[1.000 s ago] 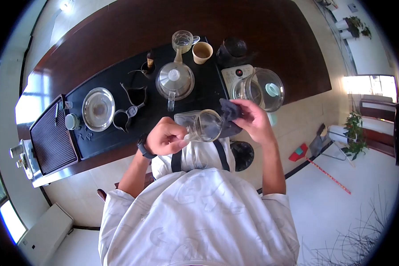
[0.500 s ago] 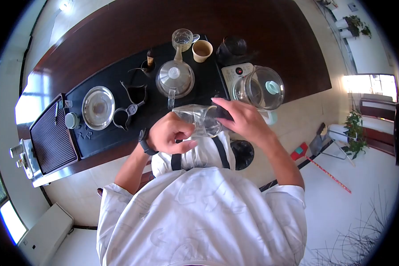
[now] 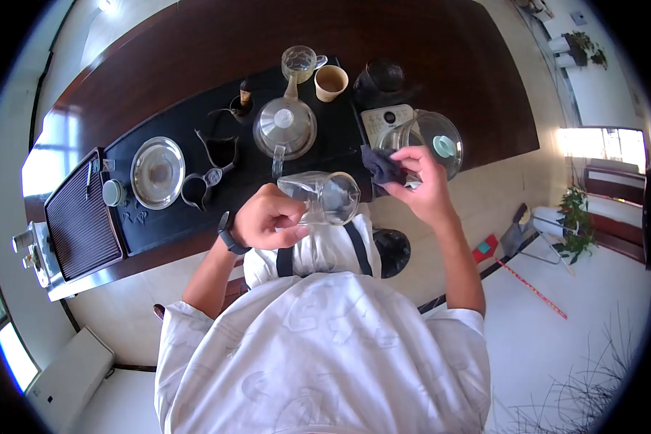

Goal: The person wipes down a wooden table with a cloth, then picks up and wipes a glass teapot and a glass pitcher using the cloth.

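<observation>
**Glass pitcher and dark cloth held above a tea table**

A long, dark polished wooden table carries a black tea tray that runs to its near edge, over a pale tiled floor. The left hand is curled shut around the handle side of a clear glass pitcher, tipped on its side with its round mouth toward the right, just off the table's near edge. The right hand pinches a crumpled dark grey cloth between fingers and thumb, close to the pitcher's mouth but apart from it. Behind the cloth stands a rounded glass kettle. On the tray sit a domed glass teapot, a shiny metal dish and a tan paper cup.
</observation>
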The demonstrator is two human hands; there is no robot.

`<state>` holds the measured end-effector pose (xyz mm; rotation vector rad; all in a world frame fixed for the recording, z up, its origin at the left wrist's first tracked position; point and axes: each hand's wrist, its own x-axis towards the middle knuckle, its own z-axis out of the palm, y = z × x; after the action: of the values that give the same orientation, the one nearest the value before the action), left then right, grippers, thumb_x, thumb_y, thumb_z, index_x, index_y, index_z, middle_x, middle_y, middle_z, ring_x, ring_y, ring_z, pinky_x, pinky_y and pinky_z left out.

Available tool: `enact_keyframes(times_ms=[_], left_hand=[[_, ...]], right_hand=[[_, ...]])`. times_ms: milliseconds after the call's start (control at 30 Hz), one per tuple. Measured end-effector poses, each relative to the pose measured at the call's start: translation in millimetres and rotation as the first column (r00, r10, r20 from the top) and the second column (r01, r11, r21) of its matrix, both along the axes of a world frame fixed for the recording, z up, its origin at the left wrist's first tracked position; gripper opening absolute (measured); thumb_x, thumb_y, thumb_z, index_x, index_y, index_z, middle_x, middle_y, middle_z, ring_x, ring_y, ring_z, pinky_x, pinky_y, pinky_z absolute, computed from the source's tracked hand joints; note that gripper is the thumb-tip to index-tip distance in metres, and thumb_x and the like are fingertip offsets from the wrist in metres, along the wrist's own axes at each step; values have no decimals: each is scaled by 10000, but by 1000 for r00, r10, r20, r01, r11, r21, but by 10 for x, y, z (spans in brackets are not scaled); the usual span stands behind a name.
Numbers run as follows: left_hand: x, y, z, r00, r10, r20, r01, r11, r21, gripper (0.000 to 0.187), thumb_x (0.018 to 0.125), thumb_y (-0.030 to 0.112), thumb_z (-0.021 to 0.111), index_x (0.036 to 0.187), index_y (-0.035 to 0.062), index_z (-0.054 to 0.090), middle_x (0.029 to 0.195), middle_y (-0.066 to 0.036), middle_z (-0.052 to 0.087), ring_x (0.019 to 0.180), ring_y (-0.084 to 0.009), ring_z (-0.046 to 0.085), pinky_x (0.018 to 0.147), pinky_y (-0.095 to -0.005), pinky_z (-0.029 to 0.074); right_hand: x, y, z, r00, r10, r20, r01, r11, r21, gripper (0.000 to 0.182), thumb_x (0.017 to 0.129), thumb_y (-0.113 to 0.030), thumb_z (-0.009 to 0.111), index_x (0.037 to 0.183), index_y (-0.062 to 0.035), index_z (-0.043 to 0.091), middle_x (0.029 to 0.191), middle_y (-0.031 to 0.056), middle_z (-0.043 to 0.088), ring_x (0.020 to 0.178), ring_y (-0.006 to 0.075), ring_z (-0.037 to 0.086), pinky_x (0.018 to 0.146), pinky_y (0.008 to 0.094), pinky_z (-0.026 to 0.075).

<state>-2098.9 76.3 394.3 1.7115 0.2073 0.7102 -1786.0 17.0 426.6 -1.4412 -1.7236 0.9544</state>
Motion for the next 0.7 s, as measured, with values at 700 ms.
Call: enact_keyframes(times_ms=[700], left_hand=[[178, -86, -415, 993, 49, 109, 29, 786, -617, 462, 969, 326, 549, 605, 78, 408, 554, 57, 343, 508, -69, 291, 476, -281, 220]], right_hand=[[-375, 269, -117, 975, 126, 185, -108, 989, -105, 254, 929, -218, 677, 955, 29, 625, 781, 114, 676, 691, 290, 640, 683, 350, 530]])
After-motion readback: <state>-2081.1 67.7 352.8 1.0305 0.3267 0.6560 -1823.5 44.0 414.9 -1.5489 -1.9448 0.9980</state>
